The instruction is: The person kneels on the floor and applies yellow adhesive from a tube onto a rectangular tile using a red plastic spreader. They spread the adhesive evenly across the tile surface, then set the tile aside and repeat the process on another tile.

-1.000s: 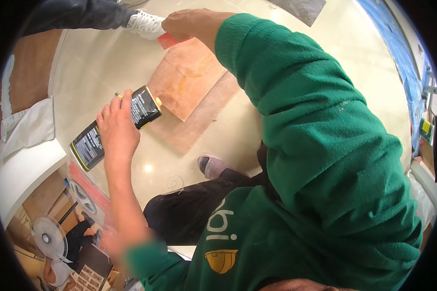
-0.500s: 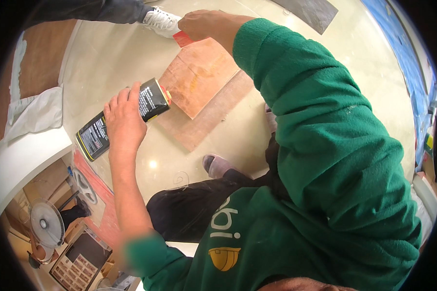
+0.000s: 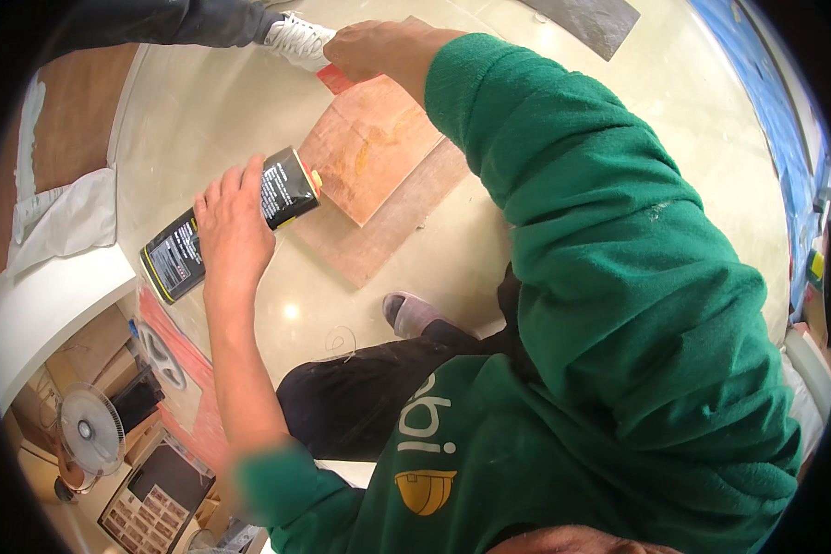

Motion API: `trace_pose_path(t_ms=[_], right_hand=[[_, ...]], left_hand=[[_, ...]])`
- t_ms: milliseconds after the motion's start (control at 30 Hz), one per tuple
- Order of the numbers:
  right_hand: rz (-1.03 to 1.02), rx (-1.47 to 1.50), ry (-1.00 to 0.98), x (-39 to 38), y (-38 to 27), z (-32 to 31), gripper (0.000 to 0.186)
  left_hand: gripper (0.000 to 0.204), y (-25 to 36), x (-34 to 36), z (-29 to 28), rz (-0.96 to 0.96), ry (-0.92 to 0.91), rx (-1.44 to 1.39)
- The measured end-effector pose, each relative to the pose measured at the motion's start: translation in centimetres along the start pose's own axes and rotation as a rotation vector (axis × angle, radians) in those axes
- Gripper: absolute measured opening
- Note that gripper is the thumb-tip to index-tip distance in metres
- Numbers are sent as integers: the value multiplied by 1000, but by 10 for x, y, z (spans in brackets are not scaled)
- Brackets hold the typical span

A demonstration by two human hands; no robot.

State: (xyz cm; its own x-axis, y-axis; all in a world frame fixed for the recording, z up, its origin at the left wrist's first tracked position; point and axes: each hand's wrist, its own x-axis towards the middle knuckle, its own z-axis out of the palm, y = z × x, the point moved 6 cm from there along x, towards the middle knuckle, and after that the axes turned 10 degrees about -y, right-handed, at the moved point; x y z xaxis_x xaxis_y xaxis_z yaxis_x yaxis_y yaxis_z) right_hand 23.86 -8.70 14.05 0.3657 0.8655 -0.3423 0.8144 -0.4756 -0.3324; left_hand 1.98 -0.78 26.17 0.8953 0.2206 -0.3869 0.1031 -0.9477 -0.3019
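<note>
My left hand (image 3: 235, 226) grips a black rectangular can (image 3: 171, 263) with yellow edging, lying tilted in the air with its small spout (image 3: 316, 180) toward an orange-brown wooden board (image 3: 365, 148). Beneath that board lies a larger, paler board (image 3: 360, 254). At the top, my right hand (image 3: 369, 46) is closed at a red flat piece (image 3: 335, 78) by the board's far edge, seemingly holding it; its fingertips are mostly hidden.
Another person's white shoe (image 3: 295, 37) is beside my right hand. A grey sheet (image 3: 596, 23) lies behind. My slippered foot (image 3: 411, 314) rests on the glossy floor (image 3: 203, 111). Left are a white ledge (image 3: 37, 314), cloth (image 3: 74, 222) and fan (image 3: 92, 429); right is blue sheeting (image 3: 762, 111).
My left hand and the can have risen a little in the view. The boards, shoe and right hand appear shifted slightly rightward, largely with the camera's movement.
</note>
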Motion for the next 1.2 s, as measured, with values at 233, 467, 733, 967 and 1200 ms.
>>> trace_pose_path(t_ms=[233, 467, 733, 967, 1200], right_hand=[[-20, -28, -35, 1, 4, 4, 27], [-46, -38, 102, -2, -1, 6, 18], [-97, -65, 13, 19, 25, 16, 19], [-113, 29, 33, 36, 28, 38, 19], [-16, -29, -31, 17, 27, 11, 22]], left_hand=[[73, 4, 0, -2, 2, -12, 1], [64, 4, 0, 3, 49, 80, -9], [67, 9, 5, 9, 106, 188, -73], [66, 11, -5, 8, 71, 78, -64], [69, 14, 8, 5, 112, 172, -50]])
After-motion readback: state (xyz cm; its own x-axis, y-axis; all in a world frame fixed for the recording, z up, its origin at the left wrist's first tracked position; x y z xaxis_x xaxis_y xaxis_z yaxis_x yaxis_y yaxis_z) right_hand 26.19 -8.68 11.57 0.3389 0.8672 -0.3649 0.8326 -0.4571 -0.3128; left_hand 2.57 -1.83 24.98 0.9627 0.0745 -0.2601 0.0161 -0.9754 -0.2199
